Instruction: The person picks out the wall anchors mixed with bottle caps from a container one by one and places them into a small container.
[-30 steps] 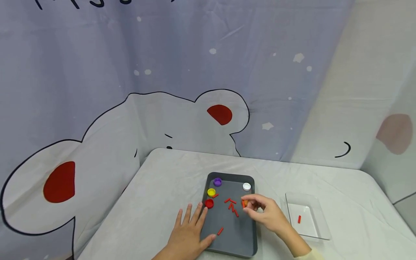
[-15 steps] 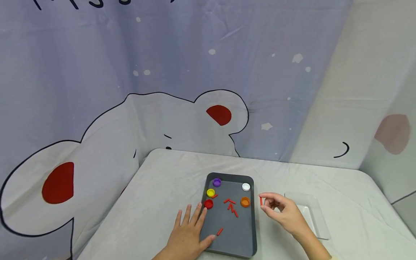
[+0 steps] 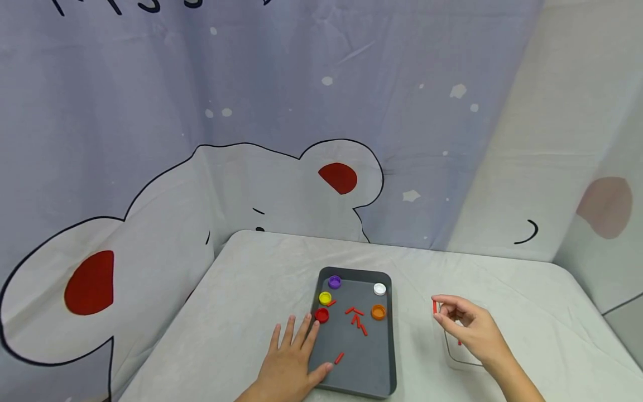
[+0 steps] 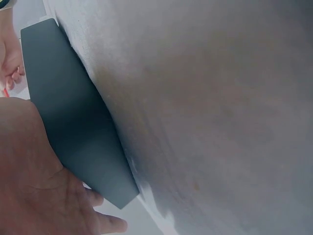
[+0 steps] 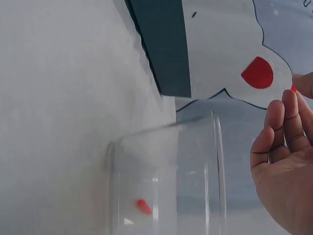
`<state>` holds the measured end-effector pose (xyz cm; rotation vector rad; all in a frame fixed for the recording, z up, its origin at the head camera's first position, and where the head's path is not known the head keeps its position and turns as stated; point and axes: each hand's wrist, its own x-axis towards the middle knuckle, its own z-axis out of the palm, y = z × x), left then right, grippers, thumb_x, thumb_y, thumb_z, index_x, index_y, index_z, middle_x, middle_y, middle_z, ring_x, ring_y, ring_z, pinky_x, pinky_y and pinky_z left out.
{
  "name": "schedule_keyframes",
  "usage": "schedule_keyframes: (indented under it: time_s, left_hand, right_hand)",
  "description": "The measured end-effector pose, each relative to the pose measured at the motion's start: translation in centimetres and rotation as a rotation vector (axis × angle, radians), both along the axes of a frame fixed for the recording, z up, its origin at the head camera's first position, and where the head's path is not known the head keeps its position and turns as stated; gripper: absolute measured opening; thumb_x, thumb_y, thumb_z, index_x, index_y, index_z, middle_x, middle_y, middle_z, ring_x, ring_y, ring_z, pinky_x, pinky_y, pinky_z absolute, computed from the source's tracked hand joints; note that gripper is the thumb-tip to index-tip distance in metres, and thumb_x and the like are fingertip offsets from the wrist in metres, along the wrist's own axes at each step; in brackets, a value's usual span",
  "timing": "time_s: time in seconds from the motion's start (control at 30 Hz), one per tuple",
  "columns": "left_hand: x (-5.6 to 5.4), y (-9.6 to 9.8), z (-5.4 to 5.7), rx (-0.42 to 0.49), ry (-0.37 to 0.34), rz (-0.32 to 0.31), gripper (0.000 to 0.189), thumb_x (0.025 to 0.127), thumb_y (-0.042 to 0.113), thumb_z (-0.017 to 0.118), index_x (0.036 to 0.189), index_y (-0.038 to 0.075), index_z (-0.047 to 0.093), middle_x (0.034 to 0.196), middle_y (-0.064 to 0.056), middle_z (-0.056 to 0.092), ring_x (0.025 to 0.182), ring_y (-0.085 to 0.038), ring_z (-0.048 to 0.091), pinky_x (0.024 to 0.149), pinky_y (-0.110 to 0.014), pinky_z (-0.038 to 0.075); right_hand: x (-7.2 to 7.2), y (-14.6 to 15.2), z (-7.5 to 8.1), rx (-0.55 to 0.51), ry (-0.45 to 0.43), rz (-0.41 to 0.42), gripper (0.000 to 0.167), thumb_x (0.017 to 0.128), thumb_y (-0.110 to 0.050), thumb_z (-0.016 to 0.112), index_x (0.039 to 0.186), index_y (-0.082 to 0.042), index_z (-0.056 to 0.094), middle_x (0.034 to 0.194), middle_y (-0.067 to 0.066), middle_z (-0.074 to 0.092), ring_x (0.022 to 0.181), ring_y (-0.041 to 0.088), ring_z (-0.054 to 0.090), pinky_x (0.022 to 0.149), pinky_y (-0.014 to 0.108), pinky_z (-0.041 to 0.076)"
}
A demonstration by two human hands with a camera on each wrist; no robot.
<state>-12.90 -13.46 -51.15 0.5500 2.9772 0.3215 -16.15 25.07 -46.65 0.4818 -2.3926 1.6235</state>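
Note:
Between thumb and index finger my right hand point(image 3: 469, 326) pinches a small red stick point(image 3: 435, 307), held upright above the clear plastic box point(image 3: 459, 364). Another red stick point(image 5: 143, 206) lies inside that box, seen through its wall in the right wrist view. My left hand point(image 3: 290, 360) rests with fingers spread at the left edge of the dark grey tray point(image 3: 366, 368). On the tray lie several red sticks point(image 3: 358, 321), one of them point(image 3: 339, 358) near the left thumb. Part of the box is hidden behind the right hand.
Small round caps stand in the tray: purple point(image 3: 334, 282), yellow point(image 3: 325, 297) and red point(image 3: 322, 315) along the left, white point(image 3: 379, 289) and orange point(image 3: 378, 312) on the right. A white cloth point(image 3: 266, 268) covers the table; a printed curtain point(image 3: 241, 84) hangs behind.
My right hand has moved right with the pinched red stick, from beside the orange cap, out past the tray's edge, to over the clear box. The left hand has stayed in place.

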Motion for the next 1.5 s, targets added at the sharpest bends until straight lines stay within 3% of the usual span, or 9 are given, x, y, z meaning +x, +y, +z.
schedule_keyframes:
  time_s: [0.07,0.2,0.73,1.0,1.2,1.5]
  left_hand:
    - [-0.1,-0.1,-0.1,0.000,-0.002,-0.002,0.088,0.096,0.073,0.041,0.161,0.014,0.031,0.168,-0.009,0.023,0.153,-0.045,0.013,0.117,-0.068,0.010]
    - [-0.1,-0.1,-0.1,0.001,-0.006,-0.004,0.089,0.096,0.074,0.040,0.161,0.014,0.031,0.168,-0.009,0.022,0.153,-0.045,0.013,0.117,-0.068,0.009]
    - [-0.1,-0.1,0.0,0.012,0.025,-0.014,0.087,0.097,0.073,0.039,0.160,0.013,0.032,0.168,-0.009,0.024,0.153,-0.045,0.015,0.117,-0.068,0.010]
    - [-0.1,-0.1,-0.1,0.018,0.010,-0.012,0.088,0.096,0.073,0.040,0.160,0.014,0.032,0.168,-0.009,0.024,0.153,-0.045,0.014,0.117,-0.068,0.010]
    - [-0.1,0.0,-0.2,0.009,0.006,-0.006,0.088,0.096,0.074,0.040,0.161,0.015,0.032,0.168,-0.009,0.024,0.153,-0.045,0.014,0.117,-0.068,0.010]
    - [-0.2,0.0,-0.3,0.005,0.000,-0.006,0.089,0.096,0.075,0.038,0.160,0.014,0.032,0.168,-0.009,0.023,0.153,-0.045,0.013,0.117,-0.068,0.009]
  right_hand:
    - [0.2,0.7,0.1,0.010,-0.015,-0.024,0.029,0.094,-0.003,0.070,0.123,0.001,0.067,0.085,0.001,0.064,0.074,0.010,0.060,0.054,0.027,0.049]
    - [0.4,1.8,0.1,0.033,0.005,-0.065,0.030,0.094,-0.002,0.070,0.123,0.003,0.067,0.084,0.003,0.064,0.076,0.010,0.060,0.073,0.023,0.050]
    - [1.3,6.0,-0.4,0.065,-0.060,-0.167,0.036,0.095,-0.004,0.070,0.127,0.008,0.062,0.087,0.009,0.065,0.077,0.008,0.062,0.071,0.019,0.050]
    - [1.5,7.2,-0.8,0.090,-0.069,-0.178,0.036,0.096,-0.004,0.069,0.128,0.008,0.061,0.086,-0.001,0.067,0.077,0.007,0.062,0.070,0.018,0.049]
    - [1.6,7.9,-0.7,0.086,-0.091,-0.193,0.036,0.096,-0.005,0.069,0.129,0.007,0.062,0.087,0.001,0.067,0.077,0.004,0.062,0.071,0.017,0.048]
    - [1.8,8.6,-0.9,0.081,-0.105,-0.189,0.039,0.097,-0.006,0.068,0.134,0.004,0.060,0.089,-0.005,0.066,0.079,0.006,0.062,0.071,0.017,0.048]
